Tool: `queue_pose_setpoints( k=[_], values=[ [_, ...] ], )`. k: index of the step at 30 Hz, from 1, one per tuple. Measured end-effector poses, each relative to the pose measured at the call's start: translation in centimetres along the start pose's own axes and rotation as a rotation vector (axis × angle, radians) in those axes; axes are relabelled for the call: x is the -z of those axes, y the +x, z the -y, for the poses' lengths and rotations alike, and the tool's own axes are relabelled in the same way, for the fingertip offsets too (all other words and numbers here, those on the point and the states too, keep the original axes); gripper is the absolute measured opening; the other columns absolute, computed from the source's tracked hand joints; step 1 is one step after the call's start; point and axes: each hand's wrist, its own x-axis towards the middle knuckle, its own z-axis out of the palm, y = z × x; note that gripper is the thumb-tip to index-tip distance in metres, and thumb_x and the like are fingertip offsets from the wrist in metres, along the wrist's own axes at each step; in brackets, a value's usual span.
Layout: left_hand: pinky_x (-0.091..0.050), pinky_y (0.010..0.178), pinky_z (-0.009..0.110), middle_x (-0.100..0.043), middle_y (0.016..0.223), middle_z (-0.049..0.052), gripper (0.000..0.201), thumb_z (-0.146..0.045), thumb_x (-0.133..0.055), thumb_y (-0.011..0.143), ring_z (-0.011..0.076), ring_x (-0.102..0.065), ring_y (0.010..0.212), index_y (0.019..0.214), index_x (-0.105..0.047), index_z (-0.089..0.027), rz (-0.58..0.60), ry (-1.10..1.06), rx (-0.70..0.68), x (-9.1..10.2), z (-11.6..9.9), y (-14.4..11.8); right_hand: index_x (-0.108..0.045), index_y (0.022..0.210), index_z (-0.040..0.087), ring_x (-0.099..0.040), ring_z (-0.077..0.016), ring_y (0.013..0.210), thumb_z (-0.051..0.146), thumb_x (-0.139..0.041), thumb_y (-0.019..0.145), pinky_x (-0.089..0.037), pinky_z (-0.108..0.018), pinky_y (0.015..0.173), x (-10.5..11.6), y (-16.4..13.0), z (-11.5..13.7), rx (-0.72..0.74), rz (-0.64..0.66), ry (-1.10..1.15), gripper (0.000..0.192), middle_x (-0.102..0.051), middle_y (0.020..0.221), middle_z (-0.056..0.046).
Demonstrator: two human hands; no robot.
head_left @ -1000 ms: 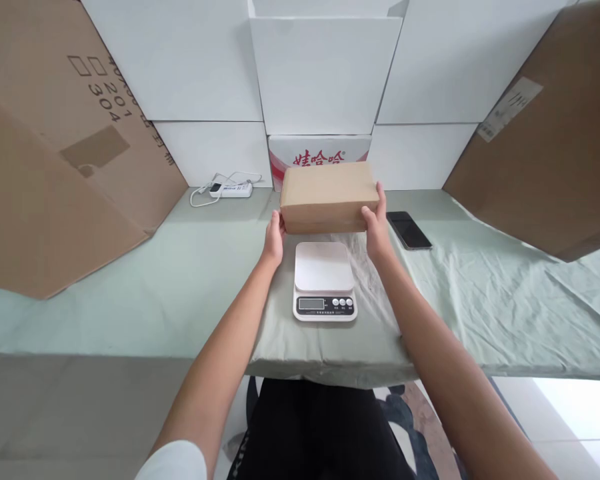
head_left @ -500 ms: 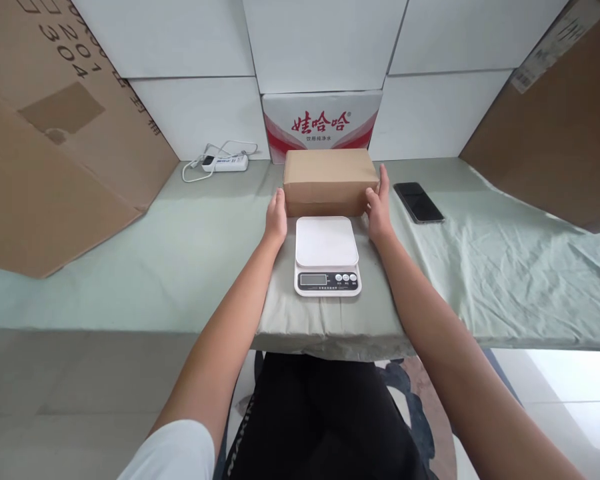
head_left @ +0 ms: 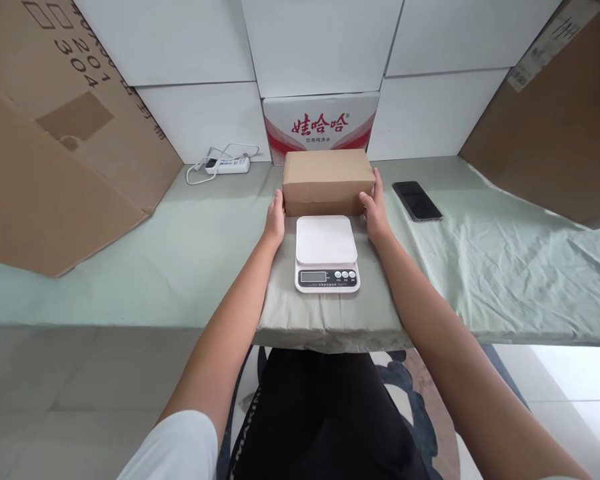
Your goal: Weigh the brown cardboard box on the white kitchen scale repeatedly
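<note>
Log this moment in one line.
small box: behind scale; left hand: box's left end; right hand: box's right end; phone: right of box

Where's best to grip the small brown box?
Likely its short ends, one palm from each side, where the left hand and right hand rest: the brown box is wide and low, with the scale close in front, the printed carton behind.

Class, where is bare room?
Bare: green cloth between the left brown cardboard carton and left forearm, and right of the black rectangular phone. Crowded: centre, left hand and right hand gripping the tan cardboard box behind the white plastic scale.
</note>
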Motion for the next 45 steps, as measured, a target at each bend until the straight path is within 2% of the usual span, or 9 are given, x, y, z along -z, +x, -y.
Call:
queue_pose_setpoints(
  k=[3,6,11,16,20,25,31,40,45],
  values=[
    [-0.036,0.147,0.055,-0.071,0.170,0.013,0.090,-0.095,-0.053,0.099,0.0394,-0.048,0.176,0.149,-0.076,-0.024,0.038,-0.009,-0.097,-0.2,0.3,-0.3,-0.018,0.184,0.035,-0.019,-0.0356,0.187,0.105,-0.055,0.081,-0.018,-0.061,0.155,-0.6,-0.2,0.8,0.064,-0.049,-0.011,0.130,-0.023,0.199,-0.005],
    [-0.037,0.147,0.053,-0.069,0.172,0.014,0.097,-0.101,-0.060,0.090,0.0383,-0.048,0.176,0.149,-0.075,-0.025,0.026,0.018,-0.223,-0.2,-0.6,-1.5,-0.023,0.183,0.037,-0.012,-0.0350,0.189,0.104,-0.047,0.089,-0.013,-0.061,0.155,-0.8,-1.2,3.3,0.178,-0.085,-0.042,0.118,-0.023,0.199,-0.002],
    [-0.042,0.143,0.047,-0.068,0.172,0.014,0.097,-0.098,-0.055,0.096,0.0355,-0.051,0.174,0.160,-0.069,-0.027,0.010,0.086,-0.383,0.2,-3.3,-6.4,-0.027,0.184,0.042,-0.006,-0.0365,0.190,0.099,-0.047,0.095,-0.012,-0.064,0.155,-0.4,-5.7,8.1,0.258,-0.110,-0.104,0.107,-0.025,0.199,0.002],
    [-0.039,0.144,0.048,-0.068,0.172,0.014,0.094,-0.094,-0.051,0.101,0.0366,-0.049,0.175,0.163,-0.068,-0.026,0.034,0.107,-0.339,1.2,-3.6,-12.7,-0.031,0.184,0.043,-0.010,-0.0400,0.190,0.093,-0.049,0.100,-0.018,-0.068,0.154,0.8,-11.9,8.9,0.220,-0.129,-0.129,0.100,-0.029,0.198,0.000],
    [-0.039,0.145,0.050,-0.068,0.173,0.014,0.090,-0.092,-0.051,0.102,0.0368,-0.049,0.175,0.163,-0.068,-0.028,0.027,0.069,-0.262,1.8,-2.6,-15.6,-0.034,0.183,0.045,-0.015,-0.0385,0.189,0.089,-0.051,0.103,-0.019,-0.068,0.153,1.4,-14.7,7.9,0.196,-0.135,-0.134,0.093,-0.032,0.197,-0.001],
    [-0.039,0.146,0.051,-0.066,0.175,0.013,0.086,-0.089,-0.050,0.104,0.0358,-0.048,0.176,0.163,-0.069,-0.029,-0.004,0.052,-0.245,1.9,-2.0,-15.9,-0.037,0.181,0.050,-0.026,-0.0369,0.186,0.086,-0.054,0.104,-0.029,-0.068,0.151,1.5,-14.8,7.3,0.181,-0.125,-0.119,0.087,-0.033,0.198,0.002],
    [-0.044,0.143,0.053,-0.070,0.170,0.014,0.081,-0.087,-0.052,0.105,0.0380,-0.054,0.172,0.157,-0.075,-0.028,-0.062,0.050,-0.239,2.0,-1.8,-16.0,-0.045,0.178,0.050,-0.041,-0.0383,0.180,0.080,-0.055,0.106,-0.036,-0.069,0.148,1.8,-14.9,7.0,0.173,-0.143,-0.113,0.078,-0.048,0.189,-0.003],
    [-0.049,0.141,0.054,-0.071,0.170,0.015,0.086,-0.088,-0.053,0.103,0.0402,-0.059,0.168,0.160,-0.074,-0.027,-0.125,0.059,-0.273,1.8,-2.6,-16.2,-0.038,0.182,0.048,-0.042,-0.0422,0.179,0.078,-0.050,0.108,-0.035,-0.075,0.146,1.6,-15.0,7.4,0.192,-0.183,-0.127,0.080,-0.050,0.188,-0.005],
    [-0.050,0.140,0.055,-0.072,0.168,0.014,0.086,-0.090,-0.052,0.103,0.0410,-0.057,0.169,0.157,-0.076,-0.027,-0.065,0.066,-0.241,1.9,-2.6,-16.7,-0.045,0.179,0.048,-0.039,-0.0431,0.180,0.077,-0.052,0.108,-0.036,-0.075,0.146,1.6,-15.2,8.0,0.200,-0.192,-0.166,0.077,-0.052,0.186,-0.004]
  ],
)
